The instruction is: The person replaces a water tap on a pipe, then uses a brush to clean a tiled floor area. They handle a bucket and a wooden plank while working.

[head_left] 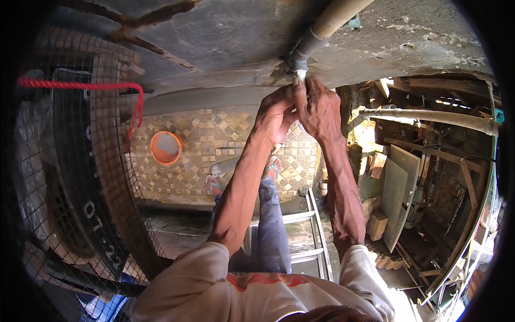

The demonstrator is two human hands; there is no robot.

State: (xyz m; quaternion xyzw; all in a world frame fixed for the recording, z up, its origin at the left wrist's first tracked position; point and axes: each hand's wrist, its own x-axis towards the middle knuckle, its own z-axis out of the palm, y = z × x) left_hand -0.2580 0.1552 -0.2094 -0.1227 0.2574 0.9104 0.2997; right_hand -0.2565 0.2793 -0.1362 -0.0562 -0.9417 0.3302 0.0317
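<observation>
Left, mesh (pixel 53 244) veils a black board (pixel 86 180) bearing white characters. Far centre, the left hand (pixel 277 111) curls, its grip impossible to tell. The white fitting (pixel 301 74), partly hidden, meets the pipe (pixel 310 45); the right hand (pixel 320 107) pinches that fitting.

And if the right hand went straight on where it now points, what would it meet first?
The right hand would probably meet the white piece first, then the grey pipe fitting; depth is unclear.
</observation>
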